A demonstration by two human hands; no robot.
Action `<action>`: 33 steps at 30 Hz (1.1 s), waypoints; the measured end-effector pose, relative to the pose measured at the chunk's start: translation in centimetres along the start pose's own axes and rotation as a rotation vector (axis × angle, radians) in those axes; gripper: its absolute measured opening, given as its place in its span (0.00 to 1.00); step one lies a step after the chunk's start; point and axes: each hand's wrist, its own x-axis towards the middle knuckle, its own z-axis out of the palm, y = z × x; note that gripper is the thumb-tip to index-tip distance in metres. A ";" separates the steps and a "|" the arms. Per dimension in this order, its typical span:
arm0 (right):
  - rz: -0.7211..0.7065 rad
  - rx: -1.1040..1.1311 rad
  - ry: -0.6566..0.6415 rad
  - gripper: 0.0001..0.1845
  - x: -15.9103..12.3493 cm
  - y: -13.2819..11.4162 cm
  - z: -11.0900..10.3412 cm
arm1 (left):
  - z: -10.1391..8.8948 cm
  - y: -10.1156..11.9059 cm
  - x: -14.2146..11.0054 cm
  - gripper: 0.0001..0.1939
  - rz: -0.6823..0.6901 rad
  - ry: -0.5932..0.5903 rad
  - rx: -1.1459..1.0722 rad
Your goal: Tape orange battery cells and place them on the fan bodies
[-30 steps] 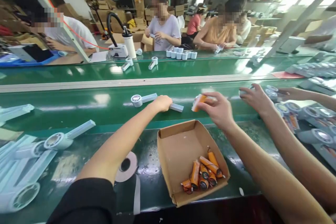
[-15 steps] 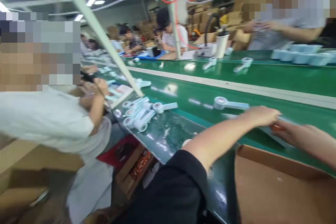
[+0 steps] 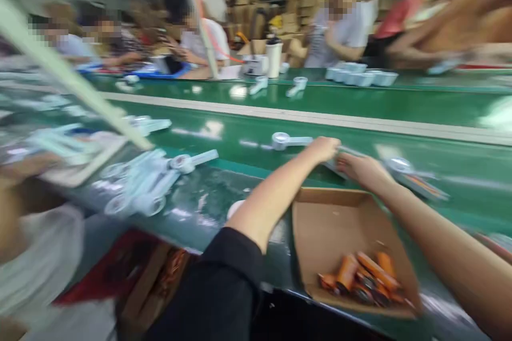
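Note:
Both arms reach forward over a brown cardboard box (image 3: 336,218) to the green belt. My left hand (image 3: 326,149) is closed on a pale device with a long handle (image 3: 335,168), its fingers largely hidden behind the hand. Touching that same device from the right, my right hand (image 3: 360,168) has its fingers pressed together; blur hides what they pinch. Left of the hands lies a light-blue device with a round head (image 3: 280,141). Another such device (image 3: 418,181), with an orange streak along its handle, lies to the right. Orange batteries (image 3: 370,274) are heaped in the box's near end.
A pile of light-blue devices (image 3: 140,184) occupies the bench at left. A slanted pale post (image 3: 80,74) rises there, beside a co-worker's arm. Across the belt's white divider (image 3: 288,114) sit several co-workers, a white cup-shaped container (image 3: 274,58) and light-blue cups (image 3: 362,75).
The view has swung right, bringing the batteries and the right-hand device into sight. Both hands stay together at the held device; the orange seen at my right fingers no longer shows.

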 end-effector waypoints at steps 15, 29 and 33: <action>0.311 0.202 0.043 0.23 -6.4 4.6 -3.8 | -0.4 -6.7 -4.3 0.21 0.425 0.041 -0.194; 0.134 1.140 0.053 0.30 -19.5 -15.1 0.0 | -0.5 -22.6 -27.9 0.11 0.632 0.298 0.137; 0.004 1.312 -0.341 0.21 -18.4 -21.0 2.9 | -1.9 -21.5 -28.4 0.12 0.747 0.415 0.068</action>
